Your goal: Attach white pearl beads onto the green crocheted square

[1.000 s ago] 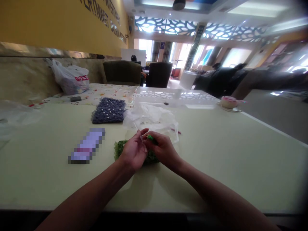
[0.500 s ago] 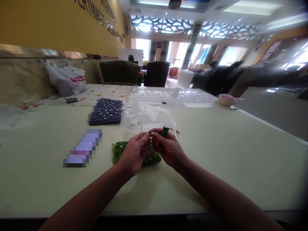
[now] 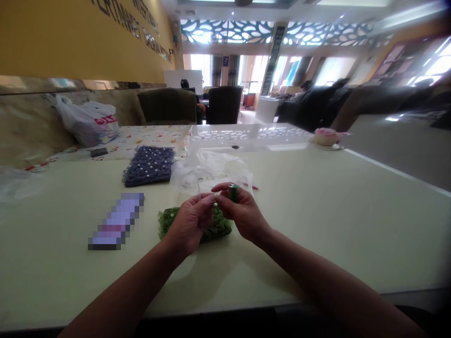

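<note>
Above a green ruffled fabric piece (image 3: 219, 226) that lies on the table, my two hands meet at the fingertips. My left hand (image 3: 190, 220) is closed in a pinch; whatever lies between its thumb and finger is too small to make out. My right hand (image 3: 243, 209) is closed round a small green cylinder (image 3: 233, 192) with a silvery end, its thumb tip almost touching the left thumb. A white bead (image 3: 215, 204) shows just below the fingertips. Another pearl-like bead (image 3: 172, 216) sits on the left part of the green fabric.
Behind my hands lies a crumpled clear plastic bag (image 3: 214, 166). To its left is a dark blue ruffled piece with pearls (image 3: 150, 164). A blurred-out phone (image 3: 118, 220) lies left. Farther off are a full white carrier bag (image 3: 93, 122) and a pink flower-shaped item (image 3: 326, 135).
The view has shifted slightly, so everything sits a little further left. My right index finger has lifted off the left fingertips, and the white bead now shows below them.
</note>
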`<state>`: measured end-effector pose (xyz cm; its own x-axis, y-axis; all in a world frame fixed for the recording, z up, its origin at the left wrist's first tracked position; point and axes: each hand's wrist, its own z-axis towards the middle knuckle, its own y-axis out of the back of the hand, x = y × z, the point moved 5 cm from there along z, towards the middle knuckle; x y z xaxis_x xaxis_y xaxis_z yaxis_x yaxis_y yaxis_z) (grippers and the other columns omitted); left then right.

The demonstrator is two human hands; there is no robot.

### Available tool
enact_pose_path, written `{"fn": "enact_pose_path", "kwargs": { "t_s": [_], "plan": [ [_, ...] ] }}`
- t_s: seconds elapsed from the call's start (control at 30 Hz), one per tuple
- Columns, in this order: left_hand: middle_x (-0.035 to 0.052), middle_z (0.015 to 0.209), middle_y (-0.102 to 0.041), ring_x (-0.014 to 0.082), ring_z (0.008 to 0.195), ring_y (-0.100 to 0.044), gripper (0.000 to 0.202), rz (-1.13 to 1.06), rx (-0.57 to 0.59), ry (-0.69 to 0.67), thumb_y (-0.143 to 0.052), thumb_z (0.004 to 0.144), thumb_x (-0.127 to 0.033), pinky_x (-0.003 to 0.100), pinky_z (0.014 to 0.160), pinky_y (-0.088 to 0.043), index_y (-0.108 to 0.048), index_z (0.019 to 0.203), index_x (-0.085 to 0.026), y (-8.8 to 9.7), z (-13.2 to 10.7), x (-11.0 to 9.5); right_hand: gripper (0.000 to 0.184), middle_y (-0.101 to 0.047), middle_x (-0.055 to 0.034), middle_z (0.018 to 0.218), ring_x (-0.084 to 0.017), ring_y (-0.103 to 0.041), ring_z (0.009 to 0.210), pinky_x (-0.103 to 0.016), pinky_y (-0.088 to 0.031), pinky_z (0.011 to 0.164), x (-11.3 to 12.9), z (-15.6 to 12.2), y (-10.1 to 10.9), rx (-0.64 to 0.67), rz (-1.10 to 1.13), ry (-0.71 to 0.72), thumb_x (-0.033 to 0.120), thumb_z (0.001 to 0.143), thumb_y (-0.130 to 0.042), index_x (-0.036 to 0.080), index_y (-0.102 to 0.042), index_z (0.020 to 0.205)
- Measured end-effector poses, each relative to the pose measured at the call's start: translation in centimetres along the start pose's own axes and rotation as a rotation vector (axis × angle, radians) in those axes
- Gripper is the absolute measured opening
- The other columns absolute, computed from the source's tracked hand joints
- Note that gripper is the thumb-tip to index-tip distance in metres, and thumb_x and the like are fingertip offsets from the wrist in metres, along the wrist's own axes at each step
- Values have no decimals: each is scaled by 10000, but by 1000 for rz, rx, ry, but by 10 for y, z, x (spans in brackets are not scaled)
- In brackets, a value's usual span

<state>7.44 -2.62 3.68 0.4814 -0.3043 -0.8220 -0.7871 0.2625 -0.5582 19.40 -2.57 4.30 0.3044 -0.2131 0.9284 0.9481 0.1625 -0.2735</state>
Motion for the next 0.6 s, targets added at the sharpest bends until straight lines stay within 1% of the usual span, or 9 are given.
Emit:
{"fn": "enact_pose_path", "kwargs": {
  "t_s": [0.1,0.2,0.33,0.4,0.43,0.5,0.57,0.6],
  "plan": [
    [-66,625,-323,24,507,-244,197,-43,14,23,-743,751,-254,145,435,-225,-612,787,-112,-1,1,0,142,-444,62,612,-74,-379,573,-230,-311,531,11,0,0,31,-189,187,289,794,-726,198,-650,871],
    [-66,621,-309,26,506,-259,202,-47,30,60,-743,734,-225,149,430,-218,-572,739,-119,-1,2,-1,104,-503,43,648,-86,-430,615,-245,-355,576,18,3,2,109,-307,237,283,826,-693,193,-668,873],
    [-61,621,-331,26,497,-256,205,3,43,110,-722,752,-245,148,420,-212,-559,750,-120,2,3,-1,88,-559,27,693,-87,-461,635,-246,-370,587,24,9,6,241,-364,228,253,832,-678,183,-683,886],
    [-65,617,-320,24,494,-251,214,17,57,129,-729,748,-239,146,417,-209,-553,743,-119,2,3,-1,94,-562,23,703,-83,-451,628,-242,-359,576,25,10,8,270,-377,200,256,830,-680,173,-679,872],
    [-68,614,-307,23,493,-249,216,11,60,136,-734,743,-227,145,416,-209,-547,735,-120,1,3,-1,111,-551,24,702,-80,-437,620,-240,-350,567,25,11,9,268,-379,184,272,835,-676,172,-676,883],
    [-73,612,-292,21,489,-243,218,-29,57,140,-733,742,-209,145,415,-219,-534,716,-123,0,3,-3,174,-500,38,679,-75,-388,589,-235,-320,539,24,10,11,231,-361,151,323,858,-655,184,-656,963],
    [-76,609,-293,19,480,-236,219,-81,40,131,-730,741,-201,147,411,-227,-527,702,-127,0,4,-5,241,-429,56,654,-76,-332,557,-232,-287,514,22,9,11,193,-313,108,392,904,-590,207,-599,1059],
    [-77,606,-300,18,476,-238,223,-102,29,123,-731,737,-199,148,409,-231,-524,694,-128,0,4,-6,256,-401,61,644,-79,-315,548,-232,-278,509,21,8,10,188,-292,89,424,928,-544,213,-573,1071]
  ]
}}
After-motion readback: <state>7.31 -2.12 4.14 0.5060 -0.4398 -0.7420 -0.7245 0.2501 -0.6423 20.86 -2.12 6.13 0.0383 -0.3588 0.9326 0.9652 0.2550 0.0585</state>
